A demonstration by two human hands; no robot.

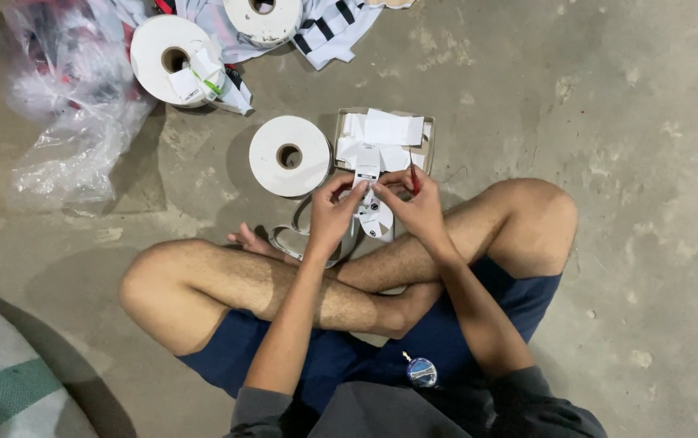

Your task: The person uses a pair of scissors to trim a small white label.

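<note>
The fingers of the left hand (331, 212) are pinched closed on the left edge of a white printed label strip (371, 204), thumb on top near its upper end. The fingers of the right hand (414, 204) grip the same strip from the right side, and a thin red tool (414, 179), perhaps a pen or small scissors, is tucked in that hand and sticks up past the knuckles. The strip hangs between the two hands, just above the person's crossed bare shins, and its lower end carries dark round printed marks. A loose loop of pale tape or ribbon (294, 237) curls on the floor under the left wrist. Just beyond the hands lies a shallow cardboard box (427, 139) filled with more white cut labels, and touching its left side is a white roll of label tape (289, 156) lying flat. Further off to the upper left sit two more white rolls (169, 49), one with small tags resting on it, on top of striped black-and-white fabric (337, 28). Crumpled clear plastic bags (73, 122) lie at the far left. The person sits cross-legged in dark blue shorts (341, 357) on a bare concrete floor (633, 162).
</note>
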